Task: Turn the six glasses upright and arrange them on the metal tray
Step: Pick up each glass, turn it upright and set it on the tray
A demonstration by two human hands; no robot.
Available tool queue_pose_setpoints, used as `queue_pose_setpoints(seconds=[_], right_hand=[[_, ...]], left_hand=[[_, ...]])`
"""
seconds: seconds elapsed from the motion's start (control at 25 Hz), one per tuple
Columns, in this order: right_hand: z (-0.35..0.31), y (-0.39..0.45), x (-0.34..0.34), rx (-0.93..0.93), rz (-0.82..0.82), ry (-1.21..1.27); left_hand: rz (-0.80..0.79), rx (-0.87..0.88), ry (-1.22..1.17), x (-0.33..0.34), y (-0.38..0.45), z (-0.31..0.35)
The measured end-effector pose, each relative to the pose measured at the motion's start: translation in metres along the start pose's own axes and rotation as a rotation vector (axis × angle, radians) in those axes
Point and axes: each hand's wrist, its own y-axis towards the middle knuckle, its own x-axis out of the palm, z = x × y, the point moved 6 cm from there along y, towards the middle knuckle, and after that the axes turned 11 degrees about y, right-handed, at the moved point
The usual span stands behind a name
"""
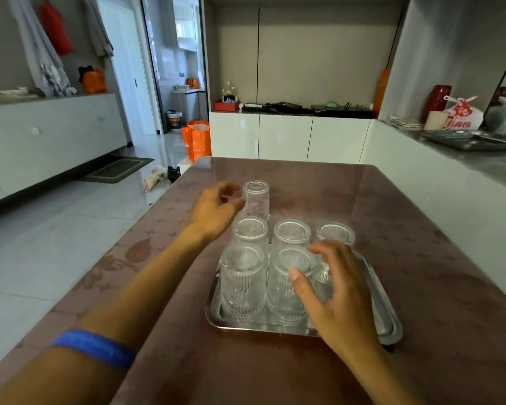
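A rectangular metal tray point(391, 331) lies on the brown table. Several clear ribbed glasses stand on it with their thick bases up: front left glass point(243, 285), front right glass point(284, 293), back left glass point(250, 233), back middle glass point(291, 233), back right glass point(336, 232). One more inverted glass point(256, 200) stands on the table just beyond the tray. My left hand point(214, 211) is beside this far glass, fingers apart, fingertips almost touching it. My right hand point(336, 290) curls around the front right glass, thumb against its side, fingers spread.
The brown patterned table point(421, 258) stretches beyond and to the right of the tray. White cabinets stand behind it, and a counter point(479, 162) with bags and a dark tray runs along the right. An orange bag point(197, 138) sits on the floor at the left.
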Motion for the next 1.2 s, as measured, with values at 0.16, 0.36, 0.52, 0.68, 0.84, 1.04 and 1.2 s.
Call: queue_pose_setpoints(seconds=[0.16, 0.36, 0.52, 0.68, 0.84, 1.04, 1.2], right_hand=[[0.007, -0.009, 0.011, -0.050, -0.090, -0.104], [0.015, -0.006, 0.010, -0.080, -0.090, -0.192], [0.017, -0.007, 0.004, -0.022, -0.053, -0.101], [0.022, 0.000, -0.018, 0.091, 0.112, 0.070], [0.014, 0.014, -0.031, 0.218, 0.126, 0.221], [-0.024, 0.031, -0.044, 0.111, 0.149, 0.182], [0.010, 0.014, -0.067, 0.314, 0.174, 0.259]], left_hand=[[-0.117, 0.072, 0.535, 0.034, 0.080, 0.011], [-0.393, 0.040, 0.782, 0.087, 0.131, -0.011], [-0.281, 0.061, 0.700, 0.083, 0.132, -0.003], [-0.040, 0.146, 0.394, 0.030, 0.098, 0.050], [-0.129, 0.400, 0.289, -0.007, 0.012, 0.120], [-0.279, 0.626, 0.136, 0.025, -0.107, 0.162], [-0.145, 0.411, -0.116, 0.013, -0.120, 0.119]])
